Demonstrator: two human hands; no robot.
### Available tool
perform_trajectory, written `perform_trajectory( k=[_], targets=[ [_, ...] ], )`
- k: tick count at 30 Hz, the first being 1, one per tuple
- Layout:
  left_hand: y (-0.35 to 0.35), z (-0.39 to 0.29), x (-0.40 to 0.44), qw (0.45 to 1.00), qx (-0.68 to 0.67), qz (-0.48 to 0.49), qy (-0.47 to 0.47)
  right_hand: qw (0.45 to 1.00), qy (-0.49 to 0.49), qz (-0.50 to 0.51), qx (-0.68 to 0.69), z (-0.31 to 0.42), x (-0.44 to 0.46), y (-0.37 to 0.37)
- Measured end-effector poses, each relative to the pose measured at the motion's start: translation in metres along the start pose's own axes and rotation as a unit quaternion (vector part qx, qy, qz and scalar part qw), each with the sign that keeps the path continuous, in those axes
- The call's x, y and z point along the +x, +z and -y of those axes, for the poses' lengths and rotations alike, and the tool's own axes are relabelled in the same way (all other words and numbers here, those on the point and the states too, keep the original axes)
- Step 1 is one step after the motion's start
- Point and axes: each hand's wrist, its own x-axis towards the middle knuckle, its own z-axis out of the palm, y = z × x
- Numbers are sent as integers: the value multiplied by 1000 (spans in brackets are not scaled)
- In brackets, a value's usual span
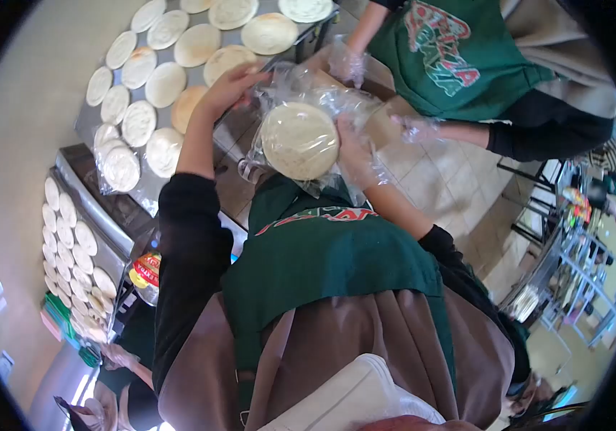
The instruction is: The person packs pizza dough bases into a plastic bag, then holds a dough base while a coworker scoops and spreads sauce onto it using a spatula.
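A round pale flatbread (299, 141) lies inside a clear plastic bag (290, 90) in front of my green apron. My left hand (240, 85) is at the bag's upper left, its fingers bent at the plastic edge. On the bag's right side, my right hand (355, 152), in a clear plastic glove, has its fingers closed around the bag beside the bread. Many more flat round breads (166, 85) lie spread on a metal table (214, 36) to the left of the bag.
Across from me a co-worker in a green apron (430, 61) has gloved hands near a cardboard box (387, 136). A second table (117, 244) with more breads stands at the left. Another person's hand (117, 354) shows lower left. Stools and racks stand at the right.
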Motion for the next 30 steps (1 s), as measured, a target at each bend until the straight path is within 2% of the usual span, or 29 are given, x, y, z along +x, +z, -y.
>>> perform_trajectory(
  k=[1, 3, 4, 5, 6, 7, 8, 10, 11, 13, 14, 17, 21, 23, 24, 27, 28, 29, 30],
  targets=[
    [3, 24, -1, 999, -31, -7, -26, 1000, 4, -7, 1, -2, -4, -4],
    [14, 74, -9, 990, -104, -28, -88, 985, 13, 23, -170, -5, -11, -11],
    [19, 102, -12, 980, -146, -41, -125, 984, 24, 47, -169, -11, -10, -14],
    [22, 138, -9, 972, -111, -62, -196, 983, 30, 53, -171, -5, -18, -14],
    [26, 179, -5, 958, -75, -82, -265, 985, -5, 104, -137, 11, -30, -11],
    [28, 226, -1, 956, -79, -86, -270, 982, -44, 154, -102, 23, -35, -10],
    [29, 254, 2, 953, -63, -88, -283, 981, -44, 161, -103, 26, -36, -11],
    [29, 282, 2, 951, -20, -84, -298, 941, -144, 270, -147, 26, -37, -13],
    [30, 296, -2, 951, -6, -86, -298, 936, -140, 290, -145, 23, -34, -13],
    [35, 311, -16, 950, 12, -92, -297, 891, -199, 392, -112, 14, -29, -16],
    [37, 316, -22, 950, 15, -95, -296, 895, -135, 377, -196, 1, -30, -23],
    [43, 328, -28, 951, 16, -105, -290, 867, -225, 346, -278, -6, -38, -36],
    [40, 324, -16, 957, 36, -119, -261, 842, -301, 316, -318, -4, -41, -46],
    [34, 311, -11, 959, 83, -143, -229, 843, -307, 302, -322, -1, -40, -44],
    [27, 307, -3, 963, 34, -132, -234, 846, -306, 297, -321, 3, -41, -42],
    [34, 236, -1, 970, -22, -55, -237, 873, -237, 286, -316, 22, -41, -39],
    [34, 227, 6, 962, 1, -81, -260, 836, -316, 287, -345, 18, -35, -40],
    [34, 218, 14, 953, 23, -108, -283, 837, -320, 274, -348, 18, -32, -43],
    [37, 210, 20, 955, 28, -102, -279, 878, -227, 284, -311, 29, -36, -40]
  ],
)
